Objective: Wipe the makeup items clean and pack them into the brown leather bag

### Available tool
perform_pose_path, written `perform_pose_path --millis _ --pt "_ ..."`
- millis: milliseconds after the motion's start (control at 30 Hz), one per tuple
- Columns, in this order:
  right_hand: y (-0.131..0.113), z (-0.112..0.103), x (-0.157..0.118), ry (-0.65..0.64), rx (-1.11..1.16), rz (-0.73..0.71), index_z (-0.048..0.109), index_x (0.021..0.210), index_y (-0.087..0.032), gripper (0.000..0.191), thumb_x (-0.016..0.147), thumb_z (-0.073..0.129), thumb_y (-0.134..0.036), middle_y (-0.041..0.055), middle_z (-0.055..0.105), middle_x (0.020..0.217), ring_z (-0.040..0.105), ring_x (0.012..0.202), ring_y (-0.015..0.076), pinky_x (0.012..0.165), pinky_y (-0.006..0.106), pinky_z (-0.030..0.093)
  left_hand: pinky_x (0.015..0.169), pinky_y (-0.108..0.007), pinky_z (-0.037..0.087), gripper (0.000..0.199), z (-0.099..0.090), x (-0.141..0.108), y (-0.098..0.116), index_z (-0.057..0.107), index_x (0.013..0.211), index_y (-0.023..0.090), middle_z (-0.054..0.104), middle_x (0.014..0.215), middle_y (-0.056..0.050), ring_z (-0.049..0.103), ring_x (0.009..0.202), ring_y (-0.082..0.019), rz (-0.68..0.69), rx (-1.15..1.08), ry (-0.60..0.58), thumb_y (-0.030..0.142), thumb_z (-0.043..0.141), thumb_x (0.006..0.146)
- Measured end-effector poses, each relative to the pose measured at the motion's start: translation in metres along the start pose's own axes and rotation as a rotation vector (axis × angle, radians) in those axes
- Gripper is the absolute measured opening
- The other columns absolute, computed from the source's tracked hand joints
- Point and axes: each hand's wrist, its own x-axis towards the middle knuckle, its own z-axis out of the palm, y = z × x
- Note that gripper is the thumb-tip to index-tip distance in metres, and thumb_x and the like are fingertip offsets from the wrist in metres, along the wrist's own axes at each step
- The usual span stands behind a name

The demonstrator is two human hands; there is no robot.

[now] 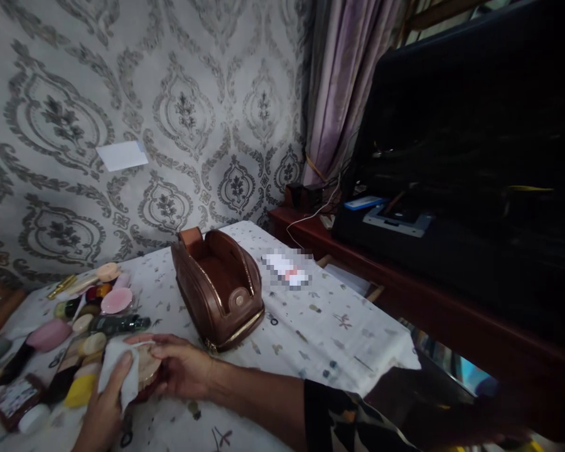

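Observation:
A white cloth or wipe is pinched between the thumb and fingers of my left hand, at the lower left. It lies against a round compact with a beige lid. The fingers of my right hand grip the compact's right side and top edge. Behind my right hand, a brown leather bag stands with its zipped top wide open, and its inside looks bare. Many cosmetics lie to the left of my hands, among them a pink round case and a dark green tube.
A patterned white cloth covers the table. A blurred-out flat object lies right of the bag. Beyond the table's right edge are a dark red cabinet and a large black screen. The papered wall rises behind.

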Motion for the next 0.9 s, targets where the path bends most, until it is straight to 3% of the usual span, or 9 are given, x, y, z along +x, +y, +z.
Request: perform_pose_path --millis 100,200,400,600,733,900 --pt "0.004 0.000 0.002 0.076 0.038 0.003 0.059 0.098 -0.021 0.061 0.047 0.090 -0.025 -0.0054 0.065 0.077 0.059 0.065 0.0104 0.060 0.023 0.041 0.091 -0.045 0.050 0.045 0.007 -0.004 0.022 0.069 0.087 0.022 0.072 0.091 -0.007 0.064 0.097 -0.033 -0.163 -0.061 0.026 0.062 0.062 0.067" --pt "0.007 0.001 0.004 0.040 -0.012 -0.012 0.057 0.101 -0.022 0.069 0.042 0.094 -0.030 -0.0052 0.065 0.076 0.060 0.063 0.0102 0.060 0.023 0.041 0.082 -0.040 0.051 0.048 0.014 -0.007 0.040 0.068 0.094 0.018 0.071 0.089 -0.006 0.064 0.088 -0.028 -0.237 -0.077 0.078 0.061 0.055 0.076" --pt "0.008 -0.002 0.003 0.013 -0.075 -0.038 0.053 0.104 -0.023 0.079 0.038 0.095 -0.035 -0.0055 0.066 0.076 0.060 0.058 0.0112 0.057 0.025 0.044 0.077 -0.033 0.048 0.051 0.021 -0.006 0.046 0.066 0.094 0.016 0.067 0.088 -0.005 0.061 0.087 -0.024 -0.267 -0.205 0.117 0.062 0.060 0.073" --pt "0.007 0.000 -0.006 0.038 -0.092 -0.056 0.057 0.099 -0.019 0.059 0.051 0.091 -0.031 -0.0013 0.069 0.080 0.064 0.067 0.0128 0.055 0.022 0.044 0.071 -0.026 0.049 0.044 0.018 0.005 0.051 0.067 0.094 0.016 0.066 0.092 -0.003 0.062 0.083 -0.018 -0.381 -0.544 0.062 0.044 0.076 0.060" --pt "0.005 0.003 -0.009 -0.022 -0.092 -0.021 0.061 0.101 -0.020 0.045 0.063 0.084 -0.027 -0.0004 0.071 0.085 0.064 0.070 0.0131 0.053 0.020 0.043 0.052 -0.022 0.043 0.047 0.017 0.010 0.044 0.064 0.097 0.016 0.060 0.070 0.003 0.057 0.057 -0.012 -0.495 -0.717 -0.030 0.038 0.078 0.058" --pt "0.000 0.000 -0.010 -0.030 0.034 0.038 0.064 0.105 -0.019 0.031 0.076 0.072 -0.026 0.0025 0.072 0.090 0.065 0.076 0.0155 0.056 0.023 0.046 0.052 -0.020 0.041 0.045 0.025 0.010 0.033 0.063 0.096 0.016 0.056 0.060 0.006 0.056 0.055 -0.011 -0.537 -0.898 -0.078 0.037 0.079 0.060"
